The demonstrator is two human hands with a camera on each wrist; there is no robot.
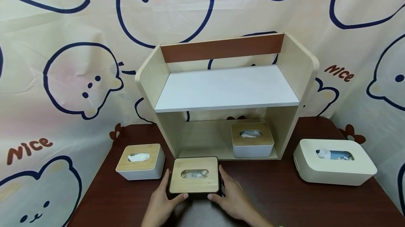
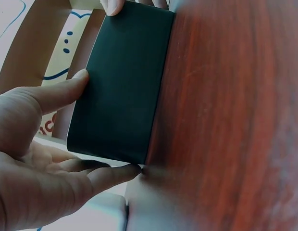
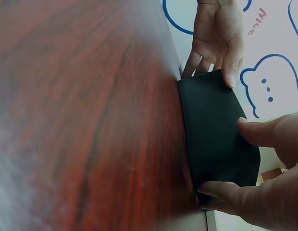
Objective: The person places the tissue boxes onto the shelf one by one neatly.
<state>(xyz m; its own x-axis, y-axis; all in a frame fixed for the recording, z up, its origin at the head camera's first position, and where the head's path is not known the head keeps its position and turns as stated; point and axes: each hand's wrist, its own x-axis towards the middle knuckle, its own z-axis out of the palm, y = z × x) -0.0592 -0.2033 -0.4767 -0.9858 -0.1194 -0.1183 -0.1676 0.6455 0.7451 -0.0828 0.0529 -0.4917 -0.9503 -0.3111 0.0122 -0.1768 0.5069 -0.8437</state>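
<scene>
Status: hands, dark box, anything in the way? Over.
Left hand, right hand: gripping wood-topped dark box, opposite sides. Box: upright, before the shelf unit. Possible obstacle: white box, lower shelf, right side.

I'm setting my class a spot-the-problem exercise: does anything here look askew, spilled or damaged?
Nothing stands out. The left hand and right hand hold the dark tissue box between them, with no visible damage. The shelf unit and the white tissue box inside it stand upright, and no spill shows on the table.

the held box [image 2: 122, 82] is black; its lid [image 1: 194, 185] tan.
</scene>
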